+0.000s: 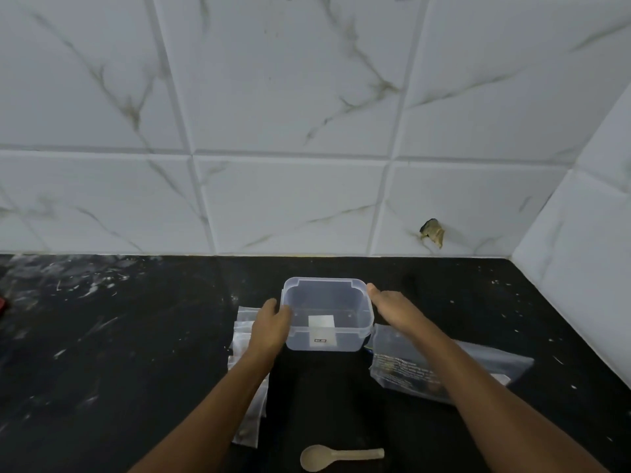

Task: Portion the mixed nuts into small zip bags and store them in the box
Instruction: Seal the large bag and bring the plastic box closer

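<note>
A clear plastic box (327,295) stands open on the black counter, with a white label on its near wall and nothing visible inside. My left hand (271,324) grips its left wall. My right hand (392,305) rests flat against its right rim. Small clear zip bags (244,322) lie stacked under my left forearm. A larger clear bag with printed text (403,367) lies to the right, partly under my right forearm. No nuts can be made out in it.
A pale plastic spoon (338,456) lies near the front edge of the counter (136,336). White marble tiles (290,131) form the back wall and a side wall at the right. A red object (2,303) peeks in at the far left.
</note>
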